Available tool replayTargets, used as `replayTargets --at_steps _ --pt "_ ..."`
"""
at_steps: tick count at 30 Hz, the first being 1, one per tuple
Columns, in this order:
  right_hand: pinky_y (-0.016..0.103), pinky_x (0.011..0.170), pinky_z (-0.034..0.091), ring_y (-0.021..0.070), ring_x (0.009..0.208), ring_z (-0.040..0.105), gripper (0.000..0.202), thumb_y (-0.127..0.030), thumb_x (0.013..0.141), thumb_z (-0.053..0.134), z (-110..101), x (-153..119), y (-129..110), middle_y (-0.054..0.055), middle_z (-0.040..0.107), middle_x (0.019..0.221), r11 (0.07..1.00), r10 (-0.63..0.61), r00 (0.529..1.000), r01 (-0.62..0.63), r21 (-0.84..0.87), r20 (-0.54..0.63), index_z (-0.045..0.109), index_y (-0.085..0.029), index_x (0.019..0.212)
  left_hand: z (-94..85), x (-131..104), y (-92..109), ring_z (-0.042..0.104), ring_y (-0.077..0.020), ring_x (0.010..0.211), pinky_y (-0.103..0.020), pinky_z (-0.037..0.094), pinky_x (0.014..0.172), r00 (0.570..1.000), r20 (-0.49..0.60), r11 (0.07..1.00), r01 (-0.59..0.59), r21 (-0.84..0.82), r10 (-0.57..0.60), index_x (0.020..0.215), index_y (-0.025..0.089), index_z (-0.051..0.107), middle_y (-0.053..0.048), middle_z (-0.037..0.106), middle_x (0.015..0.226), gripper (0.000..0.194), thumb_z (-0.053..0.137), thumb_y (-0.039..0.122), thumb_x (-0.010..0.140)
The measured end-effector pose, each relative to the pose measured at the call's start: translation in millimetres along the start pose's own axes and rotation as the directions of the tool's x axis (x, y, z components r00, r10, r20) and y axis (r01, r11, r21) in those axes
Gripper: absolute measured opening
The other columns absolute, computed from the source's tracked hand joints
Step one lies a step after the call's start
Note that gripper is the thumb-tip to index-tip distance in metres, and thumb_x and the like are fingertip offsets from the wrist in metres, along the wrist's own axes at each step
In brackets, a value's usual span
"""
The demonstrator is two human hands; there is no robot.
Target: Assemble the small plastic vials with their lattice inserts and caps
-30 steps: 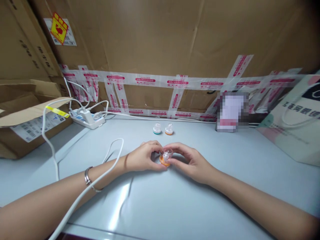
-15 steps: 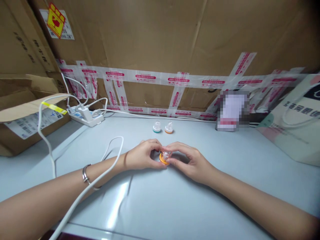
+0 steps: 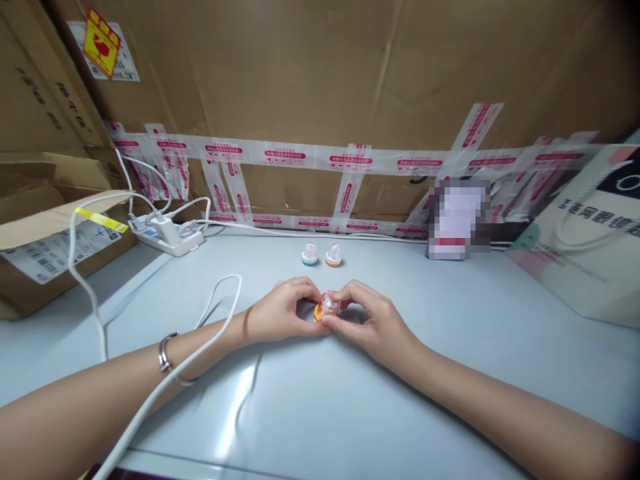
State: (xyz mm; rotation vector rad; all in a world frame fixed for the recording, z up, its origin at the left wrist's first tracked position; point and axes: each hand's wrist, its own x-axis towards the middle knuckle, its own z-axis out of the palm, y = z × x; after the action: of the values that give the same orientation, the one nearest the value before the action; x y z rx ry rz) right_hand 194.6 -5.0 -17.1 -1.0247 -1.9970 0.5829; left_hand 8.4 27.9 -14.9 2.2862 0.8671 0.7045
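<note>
A small clear-domed piece with an orange base (image 3: 319,313) is held between my two hands, just above or on the table; which, I cannot tell. My left hand (image 3: 286,310) has its thumb and fingers closed around the orange base from the left. From the right, my right hand (image 3: 373,317) pinches the clear dome (image 3: 330,303). Fingertips cover part of both sections. Beyond my hands stand two similar clear-topped pieces, one with a teal base (image 3: 309,255) and one with an orange base (image 3: 333,255).
A white cable (image 3: 165,383) crosses over my left forearm. At the back left, plugs fill a power strip (image 3: 175,247) beside an open cardboard box (image 3: 95,247). A phone-like upright object (image 3: 453,220), blurred out, and a paper bag (image 3: 590,267) stand right. Large taped cardboard (image 3: 300,73) closes off the back.
The held piece has tilted, its clear dome now leaning toward my right hand. My right fingers have shifted on the dome. The whole view has moved slightly.
</note>
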Motion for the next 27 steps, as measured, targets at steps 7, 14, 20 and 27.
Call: replayTargets --at_steps 7,14,20,27 --pt "0.034 0.079 0.052 0.0162 0.083 0.064 0.02 -0.028 0.074 0.065 -5.9 5.9 3.2 0.005 0.064 0.095 0.931 0.159 0.987 -0.15 0.331 0.0 0.054 -0.02 0.088 -0.3 1.3 -0.9 0.058 -0.0151 0.08 -0.025 0.044 0.075 0.992 -0.001 0.96 0.123 -0.253 -0.128 0.092 0.012 0.06 -0.005 0.063 0.088 0.027 0.067 0.027 0.072" --pt "0.032 0.075 0.051 0.018 0.083 0.064 0.024 -0.033 0.076 0.063 -15.7 5.4 6.1 0.004 0.068 0.091 0.972 0.152 0.987 -0.158 0.174 0.046 0.06 -0.021 0.096 0.7 2.4 -0.5 0.058 -0.0137 0.078 -0.024 0.045 0.072 0.989 0.015 0.907 0.143 -0.397 -0.149 0.093 0.009 0.059 -0.007 0.064 0.088 0.027 0.068 0.022 0.071" --pt "0.023 0.05 0.041 0.0111 0.054 0.05 0.021 -0.038 0.076 0.061 -16.0 5.1 5.1 -0.004 0.055 0.061 0.979 0.194 0.98 -0.191 -0.065 0.044 0.05 -0.021 0.08 1.7 1.2 2.9 0.058 -0.0136 0.076 -0.023 0.045 0.071 0.985 0.02 0.917 0.166 -0.364 -0.17 0.091 0.009 0.06 -0.006 0.065 0.085 0.027 0.07 0.022 0.07" --pt "0.026 0.07 0.046 0.0139 0.074 0.057 0.028 -0.035 0.077 0.061 -29.7 7.9 2.5 0.001 0.062 0.08 0.999 0.028 0.98 -0.02 -0.04 0.199 0.055 -0.021 0.101 0.7 2.9 5.5 0.058 -0.0137 0.077 -0.024 0.045 0.073 0.987 0.034 0.908 0.161 -0.388 -0.16 0.092 0.009 0.06 -0.006 0.065 0.086 0.026 0.069 0.019 0.069"
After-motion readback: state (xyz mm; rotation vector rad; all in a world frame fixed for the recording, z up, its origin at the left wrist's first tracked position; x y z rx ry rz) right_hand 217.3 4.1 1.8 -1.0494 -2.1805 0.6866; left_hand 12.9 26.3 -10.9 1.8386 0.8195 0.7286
